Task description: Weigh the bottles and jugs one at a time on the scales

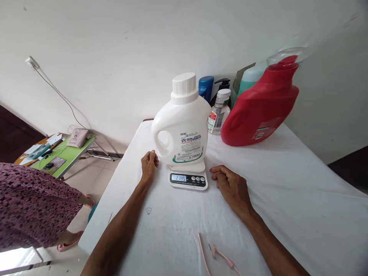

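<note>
A large white laundry disinfectant bottle (192,122) stands upright on a small white digital kitchen scale (188,186). Its screen reads about 2145. My left hand (149,165) rests on the tablecloth just left of the bottle's base, fingers curled in with nothing visible in them. To the right of the scale lies my right hand (231,188), its fingers bent and closed, apart from both scale and bottle. Neither hand grips the bottle.
Behind stand a tilted red jug (258,107), a clear bottle with white cap (220,111), a blue bottle (206,87) and a black pump bottle (222,82). A pink cord (221,255) lies in front. A person in a patterned dress (37,207) is at left, near a green table (69,155).
</note>
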`<state>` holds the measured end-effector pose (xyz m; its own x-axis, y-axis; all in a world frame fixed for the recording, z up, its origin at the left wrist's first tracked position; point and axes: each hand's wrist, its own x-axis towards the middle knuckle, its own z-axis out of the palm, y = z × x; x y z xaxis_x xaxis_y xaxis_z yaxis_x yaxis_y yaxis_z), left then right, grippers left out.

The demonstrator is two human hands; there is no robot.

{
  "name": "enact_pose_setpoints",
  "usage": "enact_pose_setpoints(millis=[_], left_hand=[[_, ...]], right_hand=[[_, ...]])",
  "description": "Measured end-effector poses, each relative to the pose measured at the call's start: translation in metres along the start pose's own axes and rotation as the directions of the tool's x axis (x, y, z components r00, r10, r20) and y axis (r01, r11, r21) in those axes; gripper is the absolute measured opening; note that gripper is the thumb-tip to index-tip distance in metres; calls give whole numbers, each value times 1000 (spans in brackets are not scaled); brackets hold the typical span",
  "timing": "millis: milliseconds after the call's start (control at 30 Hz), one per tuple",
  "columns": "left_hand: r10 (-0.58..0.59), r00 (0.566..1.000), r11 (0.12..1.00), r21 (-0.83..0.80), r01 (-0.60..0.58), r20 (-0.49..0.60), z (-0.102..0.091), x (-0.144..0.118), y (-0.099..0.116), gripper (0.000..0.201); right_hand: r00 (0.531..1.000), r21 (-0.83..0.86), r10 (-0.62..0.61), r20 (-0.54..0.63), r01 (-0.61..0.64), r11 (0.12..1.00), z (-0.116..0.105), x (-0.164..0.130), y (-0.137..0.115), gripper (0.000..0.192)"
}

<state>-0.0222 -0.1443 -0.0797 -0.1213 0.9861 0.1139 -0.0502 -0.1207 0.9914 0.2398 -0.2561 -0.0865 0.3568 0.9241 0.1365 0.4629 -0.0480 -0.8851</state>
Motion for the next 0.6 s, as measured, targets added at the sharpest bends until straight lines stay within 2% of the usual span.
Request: enact_pose_setpoints(millis=[600], left_hand=[[13, 999, 996, 89, -16, 41, 3, 2, 1, 53]], right_hand=[[999, -26, 32, 2, -32, 999, 0, -1, -1, 32]])
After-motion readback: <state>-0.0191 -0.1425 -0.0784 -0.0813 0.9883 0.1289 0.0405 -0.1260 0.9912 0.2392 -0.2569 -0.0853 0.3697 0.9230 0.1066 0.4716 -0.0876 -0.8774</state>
